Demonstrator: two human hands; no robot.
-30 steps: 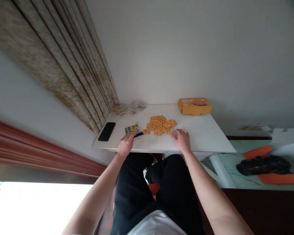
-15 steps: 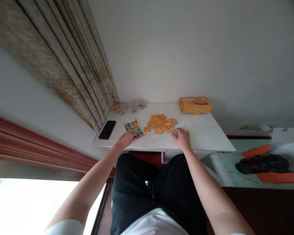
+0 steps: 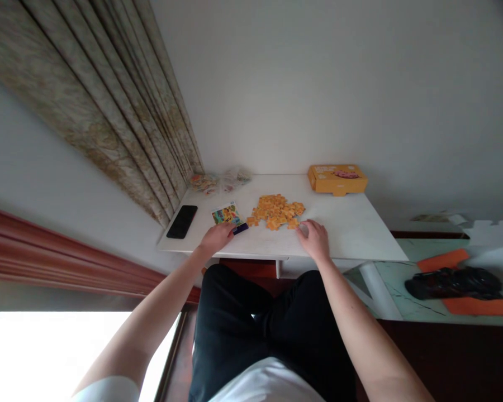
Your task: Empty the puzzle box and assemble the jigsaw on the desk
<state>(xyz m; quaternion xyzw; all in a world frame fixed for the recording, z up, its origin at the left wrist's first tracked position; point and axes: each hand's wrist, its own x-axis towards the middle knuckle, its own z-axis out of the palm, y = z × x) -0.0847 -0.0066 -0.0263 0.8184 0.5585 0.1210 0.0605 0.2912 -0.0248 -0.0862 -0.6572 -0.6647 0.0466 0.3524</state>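
A pile of orange puzzle pieces (image 3: 276, 209) lies on a white table (image 3: 347, 226), probably light, stiff and easiest to pinch by the rims. The right hand (image 3: 314, 239) curls at its near right edge; whether it holds a piece cannot be told. Just left of the pile, the left hand (image 3: 218, 237) touches a picture card (image 3: 228, 213), likely thin and bendable; its grip is unclear. Farther out: a black phone (image 3: 182, 221) and a yellow box (image 3: 337, 180).
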